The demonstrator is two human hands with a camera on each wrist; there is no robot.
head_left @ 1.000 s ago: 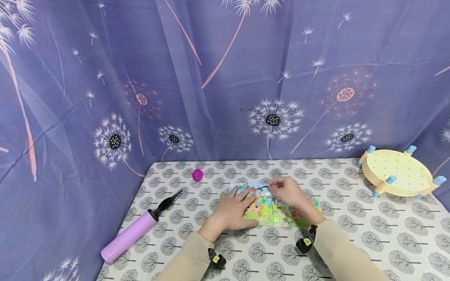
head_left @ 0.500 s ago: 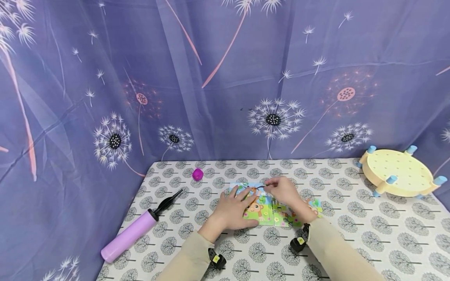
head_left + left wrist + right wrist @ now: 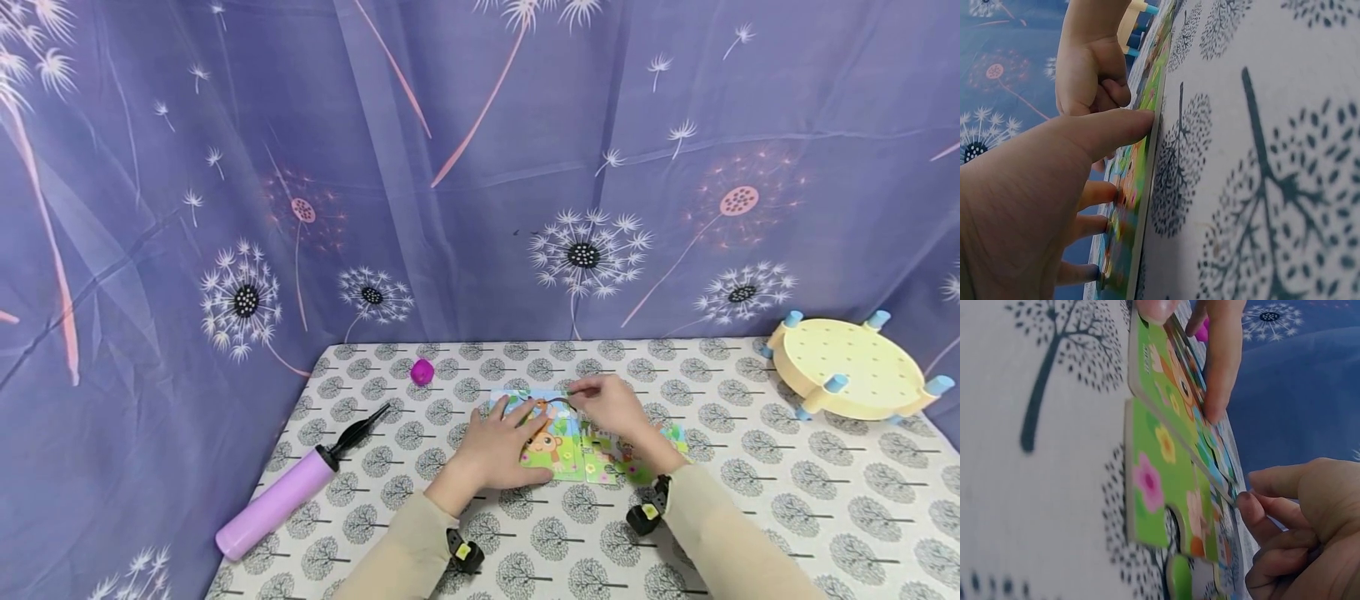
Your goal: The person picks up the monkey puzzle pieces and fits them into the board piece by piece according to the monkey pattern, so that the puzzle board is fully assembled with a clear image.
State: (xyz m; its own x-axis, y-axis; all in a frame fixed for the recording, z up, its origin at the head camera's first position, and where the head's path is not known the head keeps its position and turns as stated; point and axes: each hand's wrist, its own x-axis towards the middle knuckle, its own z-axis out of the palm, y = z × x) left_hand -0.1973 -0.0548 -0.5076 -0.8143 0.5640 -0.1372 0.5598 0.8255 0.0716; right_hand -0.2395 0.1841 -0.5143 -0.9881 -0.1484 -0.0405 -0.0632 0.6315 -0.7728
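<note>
Green-and-blue puzzle is laid toward the far edge of the surface. Left hand is spread on it; puzzle's far rim is pinched by right hand. Probably light, stiff, slick; best taken by piece edges.

Small dark print on green puzzle corner, too blurred to read. No legible text elsewhere.
</note>
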